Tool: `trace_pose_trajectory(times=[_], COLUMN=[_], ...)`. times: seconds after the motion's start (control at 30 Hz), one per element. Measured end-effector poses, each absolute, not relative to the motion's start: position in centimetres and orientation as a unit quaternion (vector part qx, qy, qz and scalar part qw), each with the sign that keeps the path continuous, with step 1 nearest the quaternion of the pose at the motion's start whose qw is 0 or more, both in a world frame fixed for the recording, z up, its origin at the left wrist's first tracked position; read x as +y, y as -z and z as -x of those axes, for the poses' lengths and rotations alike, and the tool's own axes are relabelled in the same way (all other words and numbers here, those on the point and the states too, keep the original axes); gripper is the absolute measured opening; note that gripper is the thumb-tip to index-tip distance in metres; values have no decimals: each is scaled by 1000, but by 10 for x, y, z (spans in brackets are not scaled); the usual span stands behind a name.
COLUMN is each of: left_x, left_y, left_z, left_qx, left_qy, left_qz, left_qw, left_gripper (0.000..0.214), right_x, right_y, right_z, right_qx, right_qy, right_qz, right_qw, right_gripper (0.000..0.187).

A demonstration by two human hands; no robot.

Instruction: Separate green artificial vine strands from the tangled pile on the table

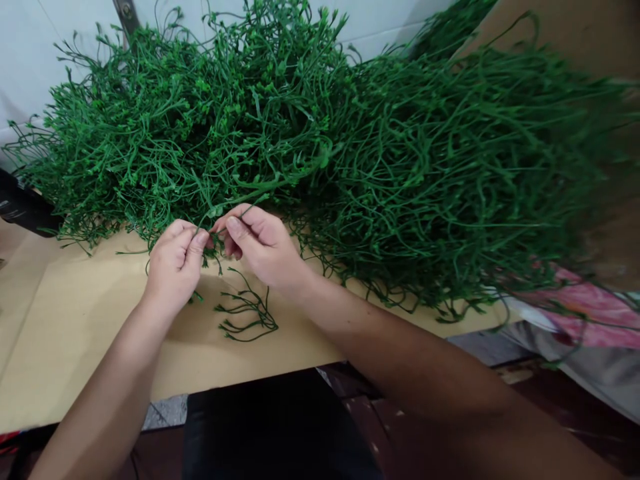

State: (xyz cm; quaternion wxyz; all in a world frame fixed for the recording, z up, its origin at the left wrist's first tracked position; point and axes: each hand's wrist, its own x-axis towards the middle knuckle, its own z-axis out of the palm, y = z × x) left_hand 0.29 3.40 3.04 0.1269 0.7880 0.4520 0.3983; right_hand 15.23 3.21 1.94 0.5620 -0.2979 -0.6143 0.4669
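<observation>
A thin green strand (246, 211) lies across the gap between the two hands, in front of the person. It sits at the 2 o'clock side of the left grip (175, 261) and the 10 o'clock side of the right grip (264, 248). The left grip pinches it between thumb and bent forefinger; the right grip pinches it too, thumb against the fingers, a bit of strand showing past the thumb toward 1 o'clock. How far it runs behind the fingers cannot be told. At 5 o'clock from it, a small branched sprig (255, 312) lies apart from both hands on the tan surface (95, 327). A big heap of green stems (200, 127) spreads from 10 to 12 o'clock, just beyond the fingertips, and joins another tangled heap (450, 173) toward 2 and 3. A black object (27, 207) rests at 9 o'clock; brown cardboard (590, 40) stands at 2.
</observation>
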Motion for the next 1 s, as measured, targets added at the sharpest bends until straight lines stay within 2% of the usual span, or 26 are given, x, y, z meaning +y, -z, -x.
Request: trace_pose_trajectory(times=[0.13,0.23,0.4,0.5,0.7,1.0], left_x=[35,35,32,31,32,32], left_y=[-29,-27,-26,-29,-36,-37], left_z=[-2,-2,-4,-6,-5,-4], left_qx=[453,459,447,439,432,416], left_qy=[-401,-387,-382,-403,-437,-406], left_qz=[-784,-774,-733,-702,-624,-673], left_qw=[142,200,341,390,482,458], left_gripper=[30,32,36,33,13,10], right_x=[33,33,34,35,35,36], right_y=[-20,-20,-19,-18,-21,-21], right_z=[-150,-151,-154,-155,-157,-155], right_qx=[-605,-625,-662,-688,-733,-707], right_qy=[-477,-481,-437,-381,-322,-440], right_qz=[326,319,325,352,378,320], right_qw=[548,526,515,508,466,451], right_gripper=[38,37,14,10,20,43])
